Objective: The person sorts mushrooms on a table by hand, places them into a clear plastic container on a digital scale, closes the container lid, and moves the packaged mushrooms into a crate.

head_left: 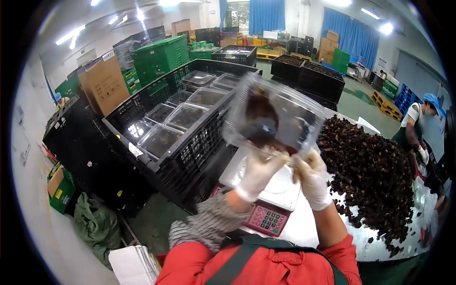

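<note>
A clear plastic clamshell box [297, 107] is tilted up in front of me, blurred by motion, with dark contents showing through it. My left hand [263, 173], in a white glove, closes its fingers on the box's near edge. Beside it my right hand [313, 179], also gloved, grips the same edge further right. Below them stands a red weighing scale [267, 218] with a keypad and a pale pan, partly hidden by my left hand and arm. A heap of dark, curled pieces like wood ear mushrooms [370, 175] covers the table to the right.
On my left, a large black crate [190, 159] holds several filled clear boxes [185, 116]. Behind it are a cardboard carton [104, 83] and green crates [159, 54]. Black bins [311, 78] stand beyond the table. A co-worker in a blue cap [412, 126] is at the far right.
</note>
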### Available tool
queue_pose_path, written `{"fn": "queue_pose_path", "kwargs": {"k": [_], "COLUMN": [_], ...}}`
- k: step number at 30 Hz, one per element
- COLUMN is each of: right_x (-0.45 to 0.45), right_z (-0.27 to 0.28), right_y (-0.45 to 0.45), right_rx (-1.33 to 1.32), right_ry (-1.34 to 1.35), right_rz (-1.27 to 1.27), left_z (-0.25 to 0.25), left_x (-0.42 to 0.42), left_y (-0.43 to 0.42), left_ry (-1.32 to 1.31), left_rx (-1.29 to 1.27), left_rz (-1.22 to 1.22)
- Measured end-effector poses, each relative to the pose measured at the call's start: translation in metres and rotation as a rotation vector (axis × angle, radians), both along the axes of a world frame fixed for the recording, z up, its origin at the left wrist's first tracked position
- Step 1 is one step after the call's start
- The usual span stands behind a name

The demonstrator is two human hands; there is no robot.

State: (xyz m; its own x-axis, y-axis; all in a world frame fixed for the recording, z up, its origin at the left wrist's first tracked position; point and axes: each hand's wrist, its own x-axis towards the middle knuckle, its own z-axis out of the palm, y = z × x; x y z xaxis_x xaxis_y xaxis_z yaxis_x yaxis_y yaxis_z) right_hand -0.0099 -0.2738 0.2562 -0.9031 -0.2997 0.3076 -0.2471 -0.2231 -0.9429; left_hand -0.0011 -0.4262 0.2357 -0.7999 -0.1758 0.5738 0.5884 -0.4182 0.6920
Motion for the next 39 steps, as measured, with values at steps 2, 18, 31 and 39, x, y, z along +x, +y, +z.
{"fn": "queue_pose_path", "kwargs": {"k": [2, 18, 31, 39], "right_x": [-0.003, 0.1, 0.125, 0.107], "right_z": [0.013, -0.215, -0.257, -0.266], "right_y": [-0.019, 0.286, 0.208, 0.206], "right_rx": [-0.211, 0.192, 1.072, 1.155], "right_ry": [0.081, -0.505, 0.03, 0.087], "right_rz": [0.105, -0.86, -0.888, -1.01], "left_z": [0.056, 0.154, 0.032, 0.112], "left_x": [-0.011, -0.105, -0.179, -0.283], "left_y": [0.011, -0.335, -0.429, -0.392], "left_ry": [0.018, -1.105, -0.849, -0.18], "left_rx": [0.224, -0.583, -1.252, -1.684], "left_rz": [0.043, 0.77, 0.615, 0.881]}}
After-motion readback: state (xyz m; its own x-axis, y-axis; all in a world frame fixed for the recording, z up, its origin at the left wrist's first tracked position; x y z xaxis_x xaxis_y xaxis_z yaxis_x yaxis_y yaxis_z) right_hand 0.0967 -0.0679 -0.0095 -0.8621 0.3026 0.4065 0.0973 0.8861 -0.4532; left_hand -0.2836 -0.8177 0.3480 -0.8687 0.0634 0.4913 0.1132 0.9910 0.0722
